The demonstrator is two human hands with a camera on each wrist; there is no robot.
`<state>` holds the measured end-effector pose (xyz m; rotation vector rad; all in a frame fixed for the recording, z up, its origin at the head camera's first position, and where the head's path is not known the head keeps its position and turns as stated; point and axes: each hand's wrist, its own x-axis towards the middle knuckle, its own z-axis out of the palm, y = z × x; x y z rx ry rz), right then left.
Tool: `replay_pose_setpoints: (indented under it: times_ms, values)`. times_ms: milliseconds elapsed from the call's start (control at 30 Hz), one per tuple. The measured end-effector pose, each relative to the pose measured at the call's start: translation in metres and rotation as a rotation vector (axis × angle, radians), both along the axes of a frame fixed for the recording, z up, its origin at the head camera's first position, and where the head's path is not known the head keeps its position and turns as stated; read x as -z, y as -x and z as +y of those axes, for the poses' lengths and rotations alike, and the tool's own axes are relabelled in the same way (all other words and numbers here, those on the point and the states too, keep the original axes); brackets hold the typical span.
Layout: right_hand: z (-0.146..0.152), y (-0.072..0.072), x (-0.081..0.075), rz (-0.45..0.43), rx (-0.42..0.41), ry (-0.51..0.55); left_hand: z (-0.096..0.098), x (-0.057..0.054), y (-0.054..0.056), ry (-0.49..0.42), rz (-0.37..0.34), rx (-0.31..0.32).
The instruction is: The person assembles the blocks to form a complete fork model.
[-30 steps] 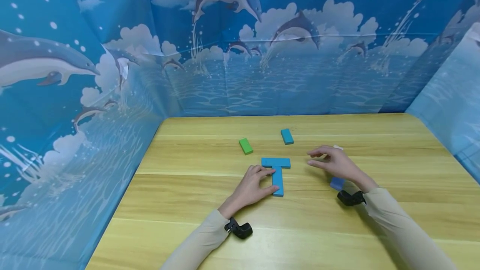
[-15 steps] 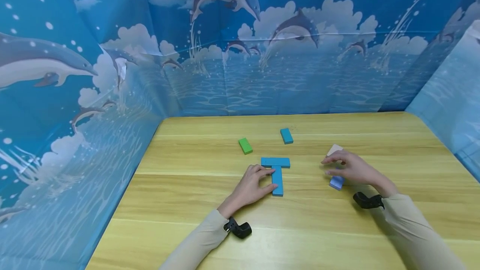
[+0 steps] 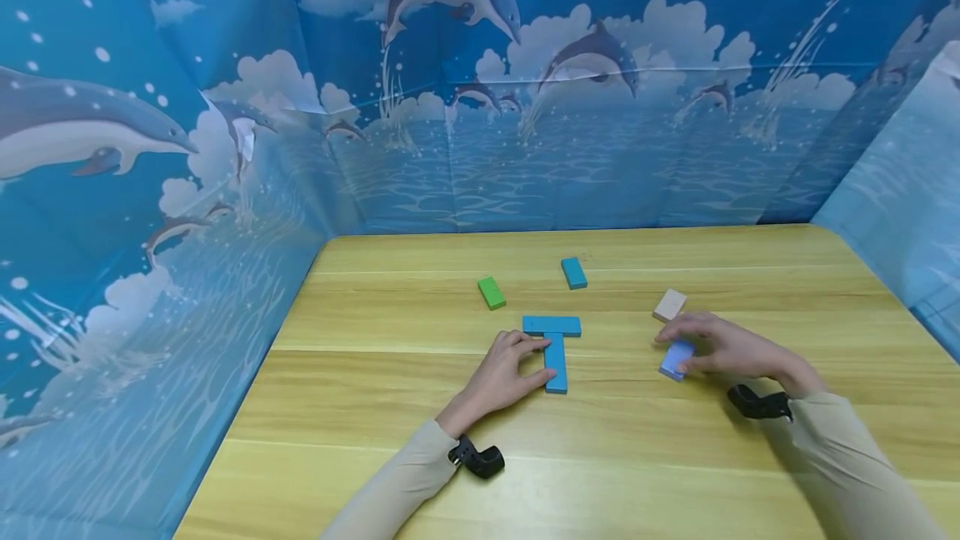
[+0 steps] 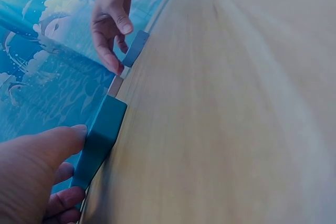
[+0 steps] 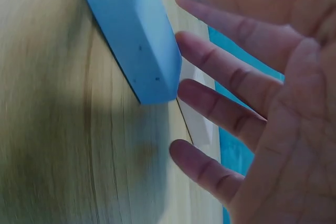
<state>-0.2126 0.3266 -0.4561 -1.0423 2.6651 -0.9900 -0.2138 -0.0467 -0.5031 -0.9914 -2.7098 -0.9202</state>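
**Right hand (image 3: pixel 731 346) spread around violet block (image 3: pixel 677 359), left hand (image 3: pixel 501 373) on blue stem block (image 3: pixel 555 367)**

Violet block lay flat on the table (image 3: pixel 615 457), right of the T made by the stem block and the blue crossbar block (image 3: pixel 567 326). Right hand: thumb and fingers well apart around it, no firm grip seen; contact hard to confirm. Left hand: thumb and fingers spread, tips touching the stem block's left side, not wrapped round it.

Handling, judged by looks: violet block probably light, stiff, hard to break; smooth faces might slip a little. Best hold: pinch the 2 long edges near the middle. Stem block likely much the same, easy to nudge out of line with the crossbar.

Pale block (image 3: pixel 669 305) sat just beyond the violet one; green block (image 3: pixel 492 293) and teal block (image 3: pixel 574 273) farther back.

Hard to see: right hand covered part of the violet block in the head view. Right wrist view cut off the block's upper end and blurred the background. Left wrist view cropped the left hand; its lower fingers were partly hidden.
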Motion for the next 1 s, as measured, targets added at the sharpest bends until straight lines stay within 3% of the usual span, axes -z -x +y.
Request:
replay_pose_setpoints:
  times_ms: [233, 467, 700, 867, 1000]
  values:
    - [0.007, 0.001, 0.004, -0.078, -0.060, 0.013, 0.000, 0.000, 0.001, 0.000, -0.011, -0.004]
    - [0.011, 0.002, 0.004, -0.073, -0.071, 0.026, 0.000, -0.003, 0.003, 0.001, -0.022, 0.003]
    - [0.012, 0.001, 0.003, -0.213, 0.100, 0.043, -0.001, -0.003, 0.004, 0.001, -0.027, 0.004]
    - [0.006, -0.002, 0.004, -0.168, 0.223, -0.016, 0.000, -0.004, 0.004, 0.000, -0.029, 0.004]
    - [0.002, -0.004, 0.006, -0.133, 0.275, -0.059, 0.000, -0.004, 0.004, 0.002, -0.032, 0.001]
